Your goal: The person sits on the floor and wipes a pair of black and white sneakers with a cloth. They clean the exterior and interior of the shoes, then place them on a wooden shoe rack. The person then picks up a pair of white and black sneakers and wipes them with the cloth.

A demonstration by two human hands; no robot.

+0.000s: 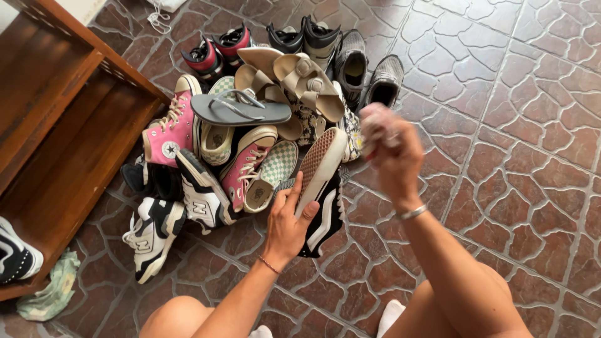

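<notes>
Two hands are up over the shoe pile: the left hand (289, 220) is wrapped around a black skate shoe (320, 188), sole up, above the tiled floor (501, 125). Right hand (387, 147) is blurred, fingers bunched around a pale crumpled cloth (375, 128), just beside the shoe's toe.

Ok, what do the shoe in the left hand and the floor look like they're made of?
The shoe held by the left hand: likely black canvas, with a matte tan rubber sole showing a waffle tread. The floor: probably glazed ceramic or stone-look tile, reddish-brown, slightly glossy, with pale grout lines.
</notes>
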